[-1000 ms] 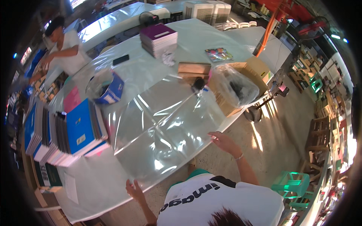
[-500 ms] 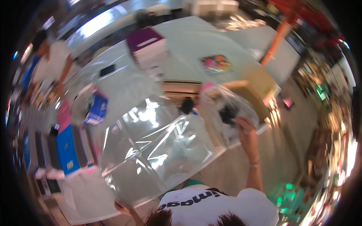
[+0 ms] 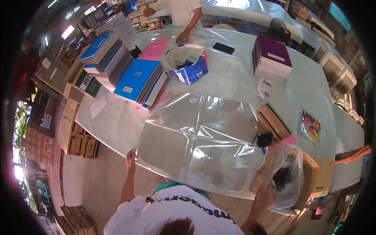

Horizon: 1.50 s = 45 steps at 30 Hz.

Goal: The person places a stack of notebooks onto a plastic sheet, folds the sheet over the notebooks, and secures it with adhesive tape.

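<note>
A large clear plastic sheet with fold creases lies across the near part of the table, glare streaking it. At the sheet's near left corner, by the table edge, is my left hand, fingers loosely extended and holding nothing visible. My right hand rests against a clear plastic bag in an open cardboard box. Its fingers are bent together at the near side of the bag; whatever they hold is hidden. Small black pieces sit inside the bag, just beyond those fingers.
Stacks of blue spiral notebooks stand left, a purple-covered stack at back right. Between them are a blue-and-white pouch and a phone. Brown wooden blocks and a black object border the sheet. Another person's hand rests opposite.
The view has swung left, so the table appears shifted and turned. My right hand has gone from above the black pieces to the bag's near side. My left hand stays near the sheet's corner.
</note>
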### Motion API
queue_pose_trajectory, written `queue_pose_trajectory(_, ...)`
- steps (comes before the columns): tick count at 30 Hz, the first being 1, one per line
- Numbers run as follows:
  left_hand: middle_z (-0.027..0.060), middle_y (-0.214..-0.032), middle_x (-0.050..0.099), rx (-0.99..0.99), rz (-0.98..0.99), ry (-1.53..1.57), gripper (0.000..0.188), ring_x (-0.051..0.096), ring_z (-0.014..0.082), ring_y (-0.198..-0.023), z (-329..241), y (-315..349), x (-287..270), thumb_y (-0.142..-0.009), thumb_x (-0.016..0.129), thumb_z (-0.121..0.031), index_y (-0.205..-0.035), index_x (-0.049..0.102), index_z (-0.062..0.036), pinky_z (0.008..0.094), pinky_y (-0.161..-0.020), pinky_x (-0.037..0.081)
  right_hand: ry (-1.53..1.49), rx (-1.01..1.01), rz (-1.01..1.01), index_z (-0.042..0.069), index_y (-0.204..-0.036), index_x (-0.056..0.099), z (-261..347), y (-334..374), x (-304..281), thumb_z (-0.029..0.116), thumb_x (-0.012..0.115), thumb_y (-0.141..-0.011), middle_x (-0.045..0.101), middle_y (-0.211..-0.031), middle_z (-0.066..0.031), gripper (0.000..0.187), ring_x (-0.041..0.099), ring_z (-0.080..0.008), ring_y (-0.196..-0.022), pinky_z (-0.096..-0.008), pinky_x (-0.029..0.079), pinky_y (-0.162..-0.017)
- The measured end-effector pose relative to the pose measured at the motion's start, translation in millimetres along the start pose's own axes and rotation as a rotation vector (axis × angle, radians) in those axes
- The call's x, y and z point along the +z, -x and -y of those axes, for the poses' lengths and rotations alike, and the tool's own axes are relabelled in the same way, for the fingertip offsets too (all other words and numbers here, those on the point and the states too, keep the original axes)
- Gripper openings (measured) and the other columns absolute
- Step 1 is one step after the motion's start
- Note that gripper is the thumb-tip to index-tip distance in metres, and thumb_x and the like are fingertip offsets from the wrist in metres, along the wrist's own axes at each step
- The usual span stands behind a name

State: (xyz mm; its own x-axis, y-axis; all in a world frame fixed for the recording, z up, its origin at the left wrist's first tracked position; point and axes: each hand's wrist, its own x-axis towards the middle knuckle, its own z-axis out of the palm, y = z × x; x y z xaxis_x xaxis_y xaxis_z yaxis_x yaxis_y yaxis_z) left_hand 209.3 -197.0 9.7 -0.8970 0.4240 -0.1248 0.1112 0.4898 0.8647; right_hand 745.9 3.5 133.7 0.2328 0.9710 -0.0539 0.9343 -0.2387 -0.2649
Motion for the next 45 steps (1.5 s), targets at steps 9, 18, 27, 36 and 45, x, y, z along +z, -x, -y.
queue_pose_trajectory(9,0.0033,-0.096,0.058,0.028,0.030,0.000,0.047,0.051,0.0144,-0.092,3.0,4.0,2.9,-0.088,0.055,-0.044,-0.112,0.062,-0.0035,0.0297,-0.083,0.039,-0.038,-0.077,0.014,0.008,-0.118,0.055,-33.2,-5.8,-7.7,0.012,0.067,-0.075,0.057,-0.118,-0.0072,0.046,0.051,-0.0248,-0.109,-0.0459,0.026,-0.100)
queue_pose_trajectory(18,0.0036,-0.096,0.059,0.016,0.112,0.048,0.044,0.051,0.0127,-0.091,-6.6,-6.5,-2.4,-0.091,0.052,-0.041,-0.111,0.061,-0.0028,0.0279,-0.084,0.039,0.032,-0.046,-0.268,0.012,-0.137,0.042,3.7,-4.0,-24.7,0.021,0.068,-0.075,0.052,-0.127,-0.0195,0.068,0.047,-0.0324,-0.119,-0.0480,0.027,-0.101)
queue_pose_trajectory(27,0.0010,-0.088,0.056,-0.049,0.148,0.287,0.048,0.052,0.0102,-0.081,18.6,-13.8,-30.5,-0.092,0.053,-0.042,-0.117,0.057,-0.0014,0.0257,-0.079,0.042,-0.140,-0.506,-0.105,0.008,-0.119,0.057,86.0,10.0,-9.9,0.025,0.065,-0.081,0.058,-0.114,-0.0145,0.042,0.051,-0.0313,-0.111,-0.0407,0.036,-0.097)
queue_pose_trajectory(36,0.0045,-0.094,0.062,0.072,0.023,0.115,0.028,0.056,0.0117,-0.080,46.1,-26.3,-75.2,-0.093,0.054,-0.024,-0.111,0.061,-0.0037,0.0273,-0.073,0.047,-0.005,-0.621,0.364,0.018,-0.126,0.051,190.1,90.4,23.3,0.034,0.063,-0.083,0.055,-0.121,-0.0104,0.047,0.048,-0.0254,-0.116,-0.0582,0.019,-0.103)
queue_pose_trajectory(45,0.0057,-0.095,0.063,0.287,-0.250,0.001,0.018,0.056,0.0161,-0.077,43.9,-82.9,-91.0,-0.093,0.052,-0.015,-0.103,0.065,-0.0053,0.0300,-0.067,0.047,0.011,-0.802,0.552,0.016,-0.127,0.050,268.1,151.8,38.8,0.033,0.060,-0.086,0.056,-0.117,-0.0116,0.045,0.051,-0.0271,-0.111,-0.0542,0.028,-0.097)
